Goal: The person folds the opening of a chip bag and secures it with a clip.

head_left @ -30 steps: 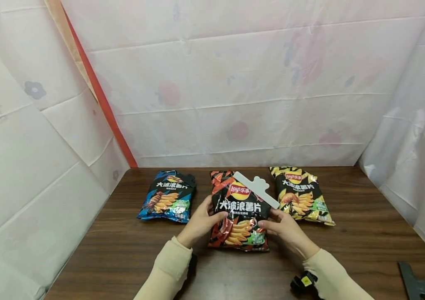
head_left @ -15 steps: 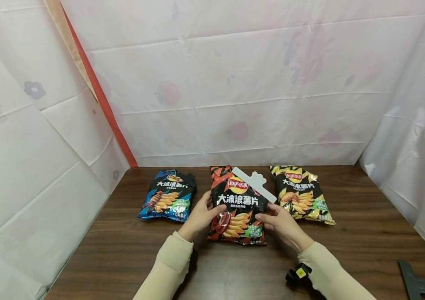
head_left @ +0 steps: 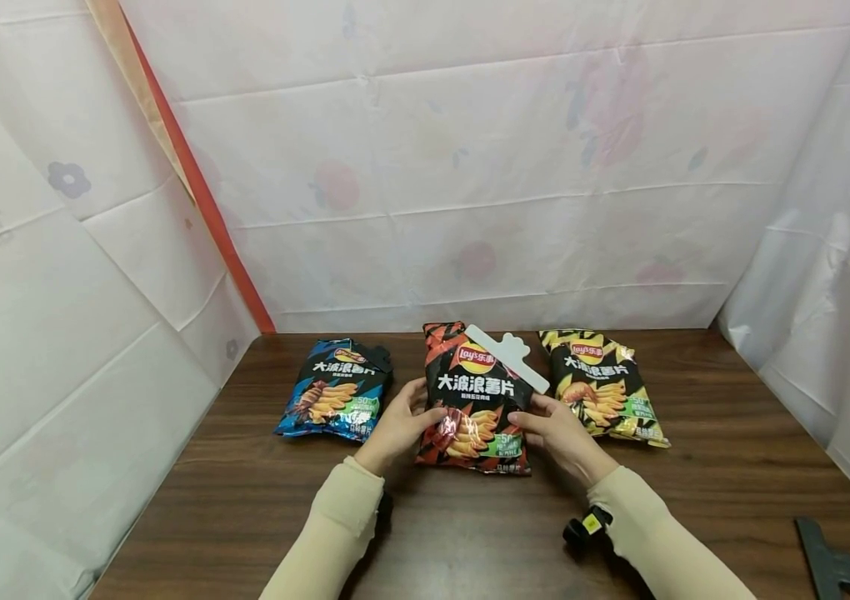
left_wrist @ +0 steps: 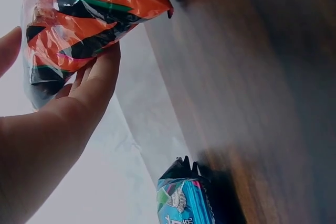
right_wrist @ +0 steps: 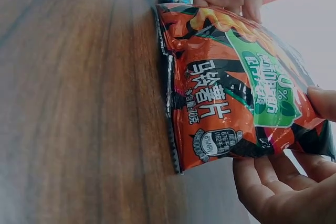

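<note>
A red and black bag of potato chips (head_left: pixel 473 408) is gripped from both sides, its printed front facing up. A white bag clip (head_left: pixel 507 358) slants across its top right corner. My left hand (head_left: pixel 398 425) holds the left edge with the thumb on the front. On the opposite edge, my right hand (head_left: pixel 560 433) has its thumb on the front and its fingers curled under, as the right wrist view shows. The bag's lower end (right_wrist: pixel 181 98) is close over the table in that view. The left fingertips are partly hidden behind the bag.
To the left lies a blue chip bag (head_left: pixel 335 392) with a black clip (head_left: pixel 376 358) at its top right corner. A yellow chip bag (head_left: pixel 605 387) lies to the right. Another dark clip (head_left: pixel 830 558) rests near the table's right edge. White sheeting (head_left: pixel 470 167) hangs behind the table.
Both hands have moved the red chip bag away from me, toward the back of the table, and its clip went along. The blue and yellow bags stay put.
</note>
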The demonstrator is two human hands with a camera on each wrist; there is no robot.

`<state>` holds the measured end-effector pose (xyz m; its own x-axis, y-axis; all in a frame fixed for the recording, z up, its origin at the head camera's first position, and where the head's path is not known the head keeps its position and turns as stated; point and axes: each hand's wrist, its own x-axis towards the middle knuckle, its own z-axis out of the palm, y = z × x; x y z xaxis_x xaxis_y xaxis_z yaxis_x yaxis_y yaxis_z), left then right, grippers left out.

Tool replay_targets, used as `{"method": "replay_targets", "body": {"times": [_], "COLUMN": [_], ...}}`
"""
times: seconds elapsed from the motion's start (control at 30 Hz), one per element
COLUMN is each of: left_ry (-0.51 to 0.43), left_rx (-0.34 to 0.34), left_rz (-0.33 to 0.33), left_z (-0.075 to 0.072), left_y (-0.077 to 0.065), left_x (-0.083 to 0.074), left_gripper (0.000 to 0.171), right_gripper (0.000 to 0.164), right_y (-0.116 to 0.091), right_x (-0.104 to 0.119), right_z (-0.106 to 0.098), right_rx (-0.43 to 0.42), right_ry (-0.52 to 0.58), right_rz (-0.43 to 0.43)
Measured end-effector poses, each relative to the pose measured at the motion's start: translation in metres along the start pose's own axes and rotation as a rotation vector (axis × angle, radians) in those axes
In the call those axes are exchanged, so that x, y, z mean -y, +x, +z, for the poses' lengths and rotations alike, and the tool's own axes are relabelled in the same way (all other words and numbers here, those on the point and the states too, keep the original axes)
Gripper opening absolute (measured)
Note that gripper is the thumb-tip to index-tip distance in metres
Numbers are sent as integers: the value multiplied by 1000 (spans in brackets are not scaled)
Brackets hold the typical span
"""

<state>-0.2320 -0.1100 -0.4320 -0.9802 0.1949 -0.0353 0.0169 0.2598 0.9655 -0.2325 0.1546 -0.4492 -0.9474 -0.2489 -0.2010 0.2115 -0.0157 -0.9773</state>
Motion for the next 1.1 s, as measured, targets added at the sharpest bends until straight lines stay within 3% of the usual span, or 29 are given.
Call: {"method": "replay_targets", "body": {"times": [0.37,0.73,1.1], "left_ry": [26,49,96], "left_rx": [-32,4,-32], "left_rz": [-25,-50,-83], "left_z": [0,-1,-2], "left_y": [8,20,32], "left_x": [-1,2,2], "left_gripper": [71,81,80], "right_gripper": [83,78,71], "right_y": [14,30,45], "right_x": [4,8,7], "right_z": [0,6,13], "right_rx": [-18,-110,-220], "right_ry": [-21,19,42], "right_rz": [6,57,82]}}
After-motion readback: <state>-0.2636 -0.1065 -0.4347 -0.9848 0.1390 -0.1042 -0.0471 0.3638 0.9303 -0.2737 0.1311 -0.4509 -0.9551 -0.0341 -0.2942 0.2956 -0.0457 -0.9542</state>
